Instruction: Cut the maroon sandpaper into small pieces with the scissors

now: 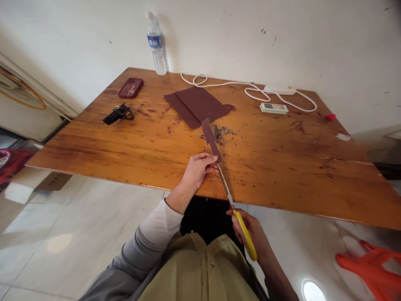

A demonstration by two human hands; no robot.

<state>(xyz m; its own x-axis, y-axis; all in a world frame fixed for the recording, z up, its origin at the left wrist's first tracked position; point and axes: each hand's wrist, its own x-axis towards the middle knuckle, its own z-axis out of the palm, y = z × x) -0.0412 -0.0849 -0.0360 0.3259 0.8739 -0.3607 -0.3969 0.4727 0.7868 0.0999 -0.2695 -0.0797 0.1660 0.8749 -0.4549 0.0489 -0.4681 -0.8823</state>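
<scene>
My left hand pinches the near end of a narrow dark maroon strip that stands up over the front edge of the wooden table. My right hand grips yellow-handled scissors, whose blades reach up to the strip's lower end beside my left fingers. Two larger maroon sheets lie flat on the table beyond the strip. Small dark clippings are scattered just right of the strip.
A water bottle stands at the back by the wall. A maroon case and a black tool lie at the left. A white cable, a power strip and a white remote lie at the back right. An orange stool sits on the floor at right.
</scene>
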